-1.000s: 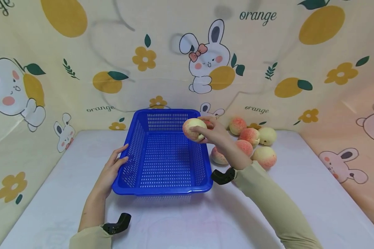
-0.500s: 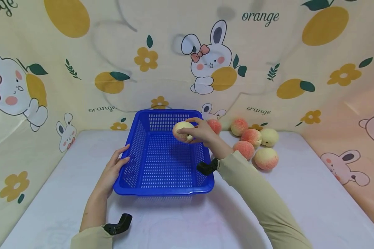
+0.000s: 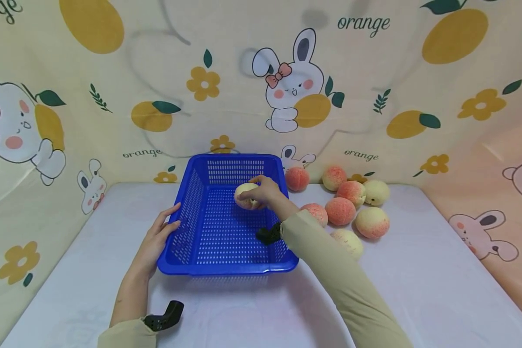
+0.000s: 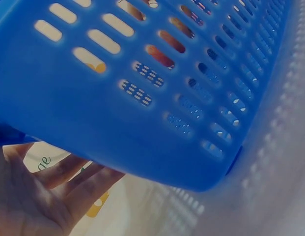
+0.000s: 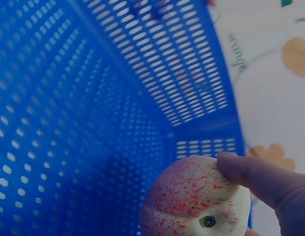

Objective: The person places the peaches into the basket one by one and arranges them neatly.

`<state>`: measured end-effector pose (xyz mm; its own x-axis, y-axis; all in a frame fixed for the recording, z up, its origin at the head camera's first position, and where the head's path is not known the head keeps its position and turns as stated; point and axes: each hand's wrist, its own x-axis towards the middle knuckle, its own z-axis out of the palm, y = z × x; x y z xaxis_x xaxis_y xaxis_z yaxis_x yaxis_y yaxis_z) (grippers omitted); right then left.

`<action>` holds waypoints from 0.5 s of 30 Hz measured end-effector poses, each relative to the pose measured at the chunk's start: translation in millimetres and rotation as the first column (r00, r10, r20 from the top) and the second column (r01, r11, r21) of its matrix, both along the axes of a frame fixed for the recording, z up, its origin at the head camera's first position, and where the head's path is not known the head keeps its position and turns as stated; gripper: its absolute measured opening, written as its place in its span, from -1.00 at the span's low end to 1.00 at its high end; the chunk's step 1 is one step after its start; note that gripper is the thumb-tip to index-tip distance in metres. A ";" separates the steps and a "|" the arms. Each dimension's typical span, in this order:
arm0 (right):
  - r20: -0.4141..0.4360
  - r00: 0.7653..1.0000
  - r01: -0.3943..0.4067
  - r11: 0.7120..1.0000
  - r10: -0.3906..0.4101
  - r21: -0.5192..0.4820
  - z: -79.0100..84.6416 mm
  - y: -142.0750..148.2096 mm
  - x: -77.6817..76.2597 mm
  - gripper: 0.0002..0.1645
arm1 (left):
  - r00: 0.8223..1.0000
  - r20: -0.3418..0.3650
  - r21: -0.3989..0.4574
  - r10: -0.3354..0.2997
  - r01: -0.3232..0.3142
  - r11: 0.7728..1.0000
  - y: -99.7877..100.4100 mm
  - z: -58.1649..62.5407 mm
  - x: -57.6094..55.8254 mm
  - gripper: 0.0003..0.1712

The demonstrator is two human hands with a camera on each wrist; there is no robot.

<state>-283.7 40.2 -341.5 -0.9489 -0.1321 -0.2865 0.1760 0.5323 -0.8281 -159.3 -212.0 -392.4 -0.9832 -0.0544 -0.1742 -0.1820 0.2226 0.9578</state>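
Observation:
A blue plastic basket (image 3: 228, 268) with slotted walls stands on the table. My left hand (image 3: 152, 241) holds its left rim; in the left wrist view the fingers (image 4: 88, 189) reach behind the outer wall. Inside the basket, toward its right half, my right hand (image 3: 265, 191) grips a pale peach (image 3: 245, 195) flecked with red. The right wrist view shows the thumb on top of this peach (image 5: 191, 201), with its dark stem pit facing the camera; most other fingers are hidden. Whether the peach touches the basket floor, I cannot tell.
Several peaches lie right of the basket, among them a red one (image 3: 297, 179), a pale one (image 3: 348, 241) partly behind the right sleeve, and a yellow-pink one (image 3: 372, 223). A patterned cloth (image 3: 243, 72) hangs behind the white table (image 3: 91, 270).
The right hand has carried the peach leftward over the rim and down into the basket. The left hand has stayed at the left rim.

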 end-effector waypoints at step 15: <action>0.006 0.999 0.046 0.990 -0.047 0.136 -10.9 -4.5 -5.6 -0.28 | 1.000 0.004 0.022 -0.004 0.004 1.000 -2.0 -0.9 -0.2 -0.41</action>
